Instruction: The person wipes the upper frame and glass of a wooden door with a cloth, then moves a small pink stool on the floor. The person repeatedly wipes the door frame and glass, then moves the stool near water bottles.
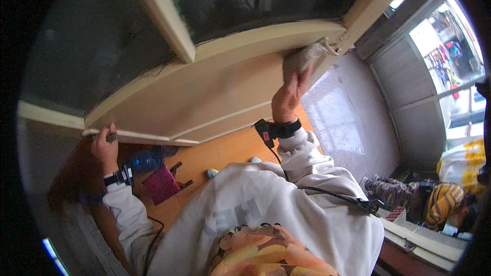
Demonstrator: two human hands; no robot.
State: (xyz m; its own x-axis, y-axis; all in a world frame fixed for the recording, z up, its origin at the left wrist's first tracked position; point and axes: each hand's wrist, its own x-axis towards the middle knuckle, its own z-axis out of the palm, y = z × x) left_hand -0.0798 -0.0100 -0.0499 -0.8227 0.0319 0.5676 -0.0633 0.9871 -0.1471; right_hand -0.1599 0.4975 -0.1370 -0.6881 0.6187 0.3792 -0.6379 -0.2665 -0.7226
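A cream-framed door (230,42) with dark glass panes and a smooth lower panel stands in front of me. My right hand (289,97) holds a crumpled greyish-white cloth (307,59) against the door, just below its handle (332,46). The fingers are stretched along the cloth and partly hidden. At the door's other side edge, my left hand (105,149) is closed around the frame. A small dark, textured thing (111,137) shows at its fingers, too blurred to name. Both wrists wear black straps with small devices and cables.
On the wooden floor (230,138) stand a small magenta-topped stool (161,184) and a large blue plastic bottle (144,161). Grey shiny flooring (337,107) lies beyond the door's right edge. At right are a bright window (448,53), a yellow-and-white bag (462,165) and stacked items.
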